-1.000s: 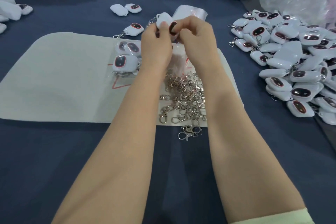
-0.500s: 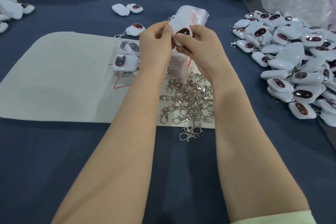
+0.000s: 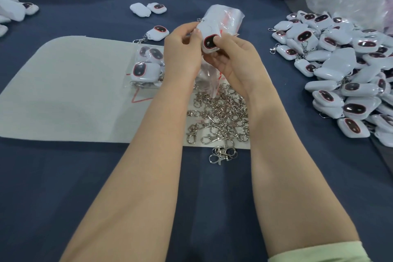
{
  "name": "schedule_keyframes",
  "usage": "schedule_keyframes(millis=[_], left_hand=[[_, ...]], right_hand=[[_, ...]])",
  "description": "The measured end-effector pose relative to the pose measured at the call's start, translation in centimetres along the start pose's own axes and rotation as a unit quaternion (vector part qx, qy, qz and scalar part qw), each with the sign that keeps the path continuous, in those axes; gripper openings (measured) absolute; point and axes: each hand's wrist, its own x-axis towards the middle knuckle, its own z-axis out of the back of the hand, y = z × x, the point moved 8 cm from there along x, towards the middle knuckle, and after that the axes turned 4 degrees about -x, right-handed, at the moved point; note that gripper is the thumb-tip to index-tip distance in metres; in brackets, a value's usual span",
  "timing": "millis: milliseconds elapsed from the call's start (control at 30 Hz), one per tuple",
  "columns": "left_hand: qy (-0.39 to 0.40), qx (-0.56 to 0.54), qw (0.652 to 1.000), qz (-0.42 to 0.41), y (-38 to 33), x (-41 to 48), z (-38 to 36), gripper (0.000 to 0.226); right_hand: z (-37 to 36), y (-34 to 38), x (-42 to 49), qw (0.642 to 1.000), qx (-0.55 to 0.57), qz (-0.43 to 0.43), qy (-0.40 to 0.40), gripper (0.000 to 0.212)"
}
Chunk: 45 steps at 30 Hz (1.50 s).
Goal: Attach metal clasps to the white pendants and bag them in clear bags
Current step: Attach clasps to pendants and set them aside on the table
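Turned since a second ago: pendant (image 3: 209,37), dark face now toward the camera, held above the far right part of the mat (image 3: 74,91); left hand (image 3: 180,53), thumb and fingers pinched on its upper edge; right hand (image 3: 236,57), thumb pressed on the dark face, fingers curled beneath; bag (image 3: 225,17), clear, just behind the pendant, touching it; clasps (image 3: 221,117), loose pile on the mat's right end; bagged pendants (image 3: 146,66), on the mat left of the hands; heap (image 3: 344,66) of pendants, off the mat to its right.
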Motion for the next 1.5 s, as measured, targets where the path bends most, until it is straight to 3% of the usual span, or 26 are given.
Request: schedule_keyframes(millis=[233, 433, 567, 733, 867, 1033, 1100, 1167, 1300, 1400, 1500], left_hand=[[-0.006, 0.006, 1.0, -0.001, -0.1, -0.2, 0.0, 0.02], [-0.008, 0.013, 1.0, -0.001, -0.2, -0.2, 0.1, 0.018], [0.008, 0.029, 1.0, -0.001, -0.2, -0.5, -0.2, 0.017], [0.032, 0.073, 0.997, -0.011, -0.3, -0.6, -0.6, 0.026], [0.043, 0.117, 0.992, -0.021, -0.2, -0.8, -0.8, 0.026], [0.047, 0.136, 0.989, -0.043, -0.6, -0.7, -1.0, 0.026], [0.03, 0.231, 0.967, -0.104, -1.4, -0.9, -1.1, 0.027], [0.0, 0.362, 0.917, -0.168, -2.1, -1.4, -1.4, 0.035], [0.031, 0.549, 0.825, -0.129, -0.5, -1.8, -2.3, 0.06], [0.024, 0.568, 0.814, -0.117, -0.4, -1.9, -2.1, 0.037], [-0.037, 0.499, 0.855, -0.14, -1.8, -1.6, -1.3, 0.024]], right_hand=[[0.2, 0.0, -0.2, 0.999, -0.038, 0.006, 0.019, 0.017], [0.2, -0.3, 0.0, 1.0, 0.004, -0.014, 0.016, 0.022], [0.2, -0.5, 0.0, 1.0, 0.007, -0.024, -0.01, 0.028], [0.2, -0.1, -0.3, 0.999, -0.004, -0.01, -0.042, 0.009], [1.1, -0.3, 0.0, 0.996, -0.012, -0.023, -0.084, 0.019], [1.5, 0.1, -0.1, 0.997, -0.038, -0.023, -0.07, 0.017], [2.9, 0.6, 0.0, 0.991, -0.048, -0.018, -0.126, 0.021], [4.9, 0.8, -0.2, 0.977, -0.032, -0.03, -0.208, 0.022], [6.6, 0.6, -0.7, 0.961, 0.018, -0.044, -0.274, 0.02], [6.6, 1.1, -0.8, 0.962, -0.037, -0.048, -0.268, 0.022], [6.1, 2.0, -0.8, 0.963, -0.129, -0.065, -0.227, 0.022]])
